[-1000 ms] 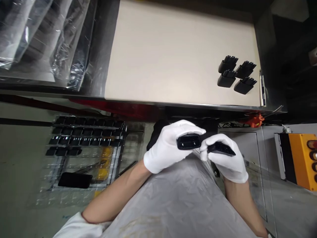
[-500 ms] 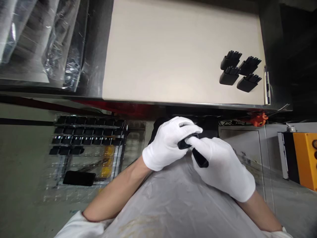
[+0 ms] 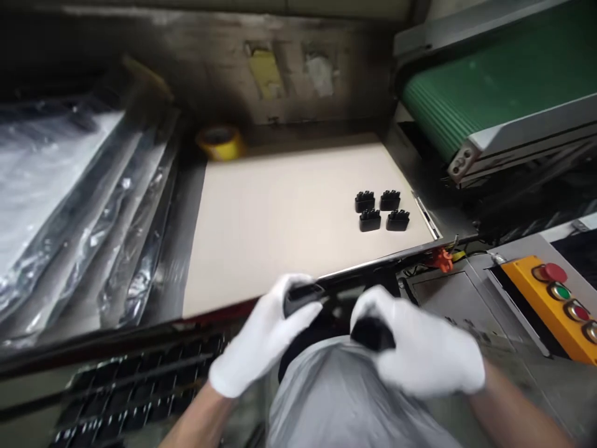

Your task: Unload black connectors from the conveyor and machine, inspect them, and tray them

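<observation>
In a white glove, my left hand point(image 3: 259, 339) is closed around a small black plastic case point(image 3: 299, 297), just in front of the table edge. My right hand point(image 3: 422, 345), gloved too, is curled around another black plastic piece point(image 3: 372, 333); motion blur hides its detail. A gap separates the two hands, both above a grey apron point(image 3: 349, 398). Beyond them, several black blocks with short pegs on top point(image 3: 370, 221) stand grouped on the right side of a beige board point(image 3: 261, 230).
Plastic-wrapped stacks point(image 3: 116, 230) lie on the left. A yellow tape roll point(image 3: 221, 143) sits at the back. A green conveyor point(image 3: 494, 93) rises at the right, above a yellow button box point(image 3: 550, 305). Trays of black parts point(image 3: 135, 386) are low on the left.
The hands have parted, each keeping a black piece; before, they were together with the right fingers on the left hand's piece. The head view has tilted up, bringing in the conveyor and tape roll.
</observation>
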Tool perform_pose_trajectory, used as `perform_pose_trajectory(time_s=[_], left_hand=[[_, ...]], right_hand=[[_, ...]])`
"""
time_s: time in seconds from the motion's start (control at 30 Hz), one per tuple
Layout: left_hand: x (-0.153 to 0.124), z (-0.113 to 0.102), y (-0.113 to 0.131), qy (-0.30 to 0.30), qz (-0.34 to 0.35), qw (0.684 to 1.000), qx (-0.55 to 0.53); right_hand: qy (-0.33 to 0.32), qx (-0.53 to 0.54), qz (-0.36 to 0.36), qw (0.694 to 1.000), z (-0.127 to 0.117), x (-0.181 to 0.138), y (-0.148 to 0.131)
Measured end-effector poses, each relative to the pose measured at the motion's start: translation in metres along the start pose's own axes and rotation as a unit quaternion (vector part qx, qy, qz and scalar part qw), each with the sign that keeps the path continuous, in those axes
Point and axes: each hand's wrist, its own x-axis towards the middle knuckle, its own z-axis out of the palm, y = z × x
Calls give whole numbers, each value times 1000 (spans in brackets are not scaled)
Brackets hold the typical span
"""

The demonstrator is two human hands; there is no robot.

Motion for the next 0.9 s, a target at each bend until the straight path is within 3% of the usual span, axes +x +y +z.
perform_pose_trajectory(time_s=[0.13, 0.23, 0.37, 0.47, 0.57, 0.67, 0.9], left_hand=[[67, -50, 42, 38, 74, 986, 141], [148, -60, 74, 6, 118, 962, 248], [261, -38, 102, -76, 103, 911, 391], [320, -8, 111, -146, 72, 859, 485], [350, 17, 110, -198, 55, 821, 533], [362, 29, 105, -261, 64, 808, 524], [360, 27, 101, -331, 80, 805, 486]], right_hand=[[98, -30, 72, 992, -69, 62, 45], [137, -161, 127, 969, -115, 125, 78], [43, -277, 177, 944, -148, 196, 103], [-65, -314, 215, 922, -157, 229, 113], [-156, -344, 225, 898, -159, 249, 124], [-185, -364, 194, 892, -157, 260, 134], [-212, -356, 172, 894, -151, 255, 146]])
